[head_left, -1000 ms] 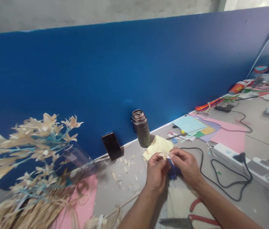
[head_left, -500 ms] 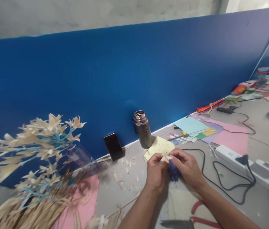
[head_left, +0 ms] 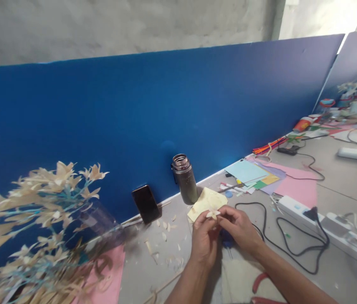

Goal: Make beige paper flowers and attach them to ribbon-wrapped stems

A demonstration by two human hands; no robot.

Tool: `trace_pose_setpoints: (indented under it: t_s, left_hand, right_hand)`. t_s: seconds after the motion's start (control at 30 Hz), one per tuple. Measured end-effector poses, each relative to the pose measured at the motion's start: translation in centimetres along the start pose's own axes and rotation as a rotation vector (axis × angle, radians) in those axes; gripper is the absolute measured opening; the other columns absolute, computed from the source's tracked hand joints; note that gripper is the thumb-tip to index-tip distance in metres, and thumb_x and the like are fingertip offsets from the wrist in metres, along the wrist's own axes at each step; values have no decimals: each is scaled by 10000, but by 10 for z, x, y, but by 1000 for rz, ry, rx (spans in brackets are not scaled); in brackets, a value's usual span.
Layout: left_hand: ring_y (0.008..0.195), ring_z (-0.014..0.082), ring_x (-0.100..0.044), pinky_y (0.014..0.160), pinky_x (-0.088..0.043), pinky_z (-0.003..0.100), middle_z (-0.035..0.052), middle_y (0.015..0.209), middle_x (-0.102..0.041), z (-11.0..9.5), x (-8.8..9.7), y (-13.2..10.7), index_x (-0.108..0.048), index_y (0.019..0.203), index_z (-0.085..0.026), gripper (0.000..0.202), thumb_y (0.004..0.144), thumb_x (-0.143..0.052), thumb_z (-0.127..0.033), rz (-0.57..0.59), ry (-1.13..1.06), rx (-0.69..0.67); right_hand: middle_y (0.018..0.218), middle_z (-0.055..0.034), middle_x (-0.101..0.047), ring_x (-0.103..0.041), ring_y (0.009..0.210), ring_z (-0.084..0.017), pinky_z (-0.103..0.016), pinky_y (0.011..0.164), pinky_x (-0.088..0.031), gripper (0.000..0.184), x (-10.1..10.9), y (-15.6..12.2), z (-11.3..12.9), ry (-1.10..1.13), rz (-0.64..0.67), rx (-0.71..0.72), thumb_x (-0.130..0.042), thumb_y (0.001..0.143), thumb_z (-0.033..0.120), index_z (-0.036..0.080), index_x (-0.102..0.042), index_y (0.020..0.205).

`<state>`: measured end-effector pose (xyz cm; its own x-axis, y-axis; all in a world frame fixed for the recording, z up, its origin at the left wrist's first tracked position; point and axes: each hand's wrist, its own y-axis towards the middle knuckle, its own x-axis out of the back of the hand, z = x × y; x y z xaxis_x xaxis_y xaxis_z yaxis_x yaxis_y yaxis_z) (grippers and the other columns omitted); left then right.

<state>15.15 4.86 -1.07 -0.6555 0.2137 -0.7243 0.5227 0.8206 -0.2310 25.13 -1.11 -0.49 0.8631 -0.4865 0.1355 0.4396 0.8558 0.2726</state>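
A small cream-coloured flower (head_left: 213, 214) with pointed petals is pinched between the fingertips of both hands. My left hand (head_left: 204, 238) is closed on its left side, and my right hand (head_left: 238, 226) closes on it from the right. Just behind the fingers lies a crumpled pale yellow paper (head_left: 208, 201). Under my right hand a dark blue object (head_left: 227, 238) with a thin metal shaft is mostly hidden. Several loose cream petals (head_left: 165, 226) are scattered on the table to the left of my hands.
An uncapped dark flask (head_left: 186, 181) and a phone (head_left: 146, 204) stand by the blue partition (head_left: 118, 118). Bunches of cream flowers (head_left: 55, 185) fill the left. Coloured papers (head_left: 244, 172), a black cable (head_left: 265, 219) and white power strips (head_left: 301, 213) lie right. Red handles (head_left: 259, 282) show at the front.
The view has shifted, so most things appear further left, and the red-handled tool has partly left the frame. Both hands keep hold of the flower, now turned slightly.
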Motion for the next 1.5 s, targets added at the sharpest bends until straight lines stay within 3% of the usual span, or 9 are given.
trace_pose_setpoints:
  t_s: [0.13,0.27,0.4,0.53,0.7,0.87,1.07,1.23,1.5]
  left_hand:
    - [844,202,-693,790,-529,324,72,945,-734,-2,6,4,-742,856,-166,315,582,-864,-265,9,166,-98]
    - [940,231,-683,853,-527,349,102,1043,-732,-7,10,5,-790,889,-184,205,725,-778,-305,102,514,-312]
    - [733,185,-652,733,-535,324,85,877,-734,-13,7,1,-803,944,-185,205,813,-682,-286,144,767,-465]
    - [578,144,-565,590,-494,271,40,662,-661,-17,1,-1,-794,769,-156,136,764,-696,-251,143,728,-430]
    - [633,149,-588,568,-460,242,74,782,-714,-19,0,4,-776,676,-152,66,678,-737,-206,141,621,-351]
    - [737,188,-627,625,-475,250,86,795,-722,-17,4,7,-774,701,-156,56,661,-745,-180,120,655,-388]
    - [647,133,-567,539,-445,215,47,806,-663,-15,7,8,-762,761,-154,138,690,-791,-269,151,642,-423]
    - [526,89,-505,521,-445,229,60,851,-685,-16,8,7,-791,854,-158,169,764,-724,-285,155,728,-465]
    - [600,160,-574,565,-462,256,65,715,-685,-21,9,9,-793,809,-155,200,738,-734,-333,109,796,-487]
  right_hand:
    - [732,-1,-568,-553,709,-171,-277,675,-423,262,3,1,1,-92,-60,113,-549,898,367,204,-576,695]
    - [726,6,-544,-537,702,-167,-273,669,-413,251,5,3,0,-140,-85,133,-521,909,327,211,-550,688]
    - [730,-2,-555,-549,711,-175,-275,666,-423,198,6,4,-2,-162,-117,120,-504,877,258,212,-554,691]
    - [771,-20,-593,-575,738,-190,-290,691,-444,182,6,4,-3,-172,-163,174,-525,888,308,209,-603,756]
    - [814,-34,-640,-603,810,-205,-309,762,-448,169,5,4,-5,-184,-128,213,-518,904,263,217,-633,788]
    - [798,-30,-627,-593,800,-201,-308,761,-444,182,4,4,-4,-185,-101,220,-516,921,264,220,-625,782]
    - [734,-3,-549,-526,704,-176,-285,670,-417,220,3,4,-6,-180,-58,236,-521,924,308,216,-567,729]
    - [695,11,-512,-514,680,-167,-274,645,-410,260,1,5,-3,-179,-106,182,-516,910,302,218,-504,664]
    - [721,4,-575,-552,707,-170,-284,689,-439,162,1,6,1,-165,-100,149,-520,864,261,214,-576,720]
